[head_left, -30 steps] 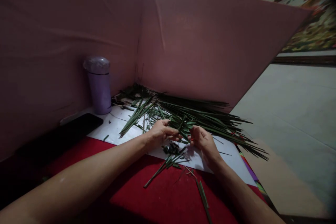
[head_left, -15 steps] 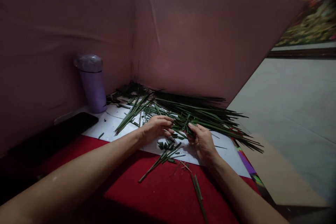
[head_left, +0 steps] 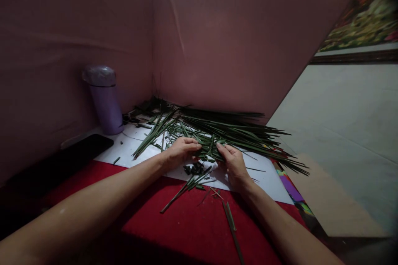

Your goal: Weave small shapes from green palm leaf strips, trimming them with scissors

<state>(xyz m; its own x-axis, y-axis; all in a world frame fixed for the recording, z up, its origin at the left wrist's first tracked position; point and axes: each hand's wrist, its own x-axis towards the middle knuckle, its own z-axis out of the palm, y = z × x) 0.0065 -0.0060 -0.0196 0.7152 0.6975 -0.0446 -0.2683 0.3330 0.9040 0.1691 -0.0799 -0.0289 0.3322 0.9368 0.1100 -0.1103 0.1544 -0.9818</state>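
Observation:
Between my two hands is a piece of woven green leaf strips [head_left: 207, 149], held just above the white sheet [head_left: 263, 190]. My left hand [head_left: 183, 150] pinches its left side, thumb and fingers closed together. On the right edge, my right hand [head_left: 231, 161] grips it with the thumb on top. Right behind lies a large bundle of long green leaves [head_left: 236, 128], and a smaller bunch of leaves [head_left: 155, 132] fans out to the left. Short cut leaf bits [head_left: 195, 169] lie below the woven piece. The fingers hide parts of its edges.
A purple tumbler [head_left: 107, 107] with a plastic-wrapped top stands at the back left, near a black phone [head_left: 96, 145]. Pink panels [head_left: 233, 49] rise behind and to the left. Loose leaf strips [head_left: 231, 223] lie on the red cloth [head_left: 174, 232] in front.
My left hand, loosely open and apart from the woven leaf strips before, has closed on their left side. My right hand keeps its hold. The view has shifted slightly.

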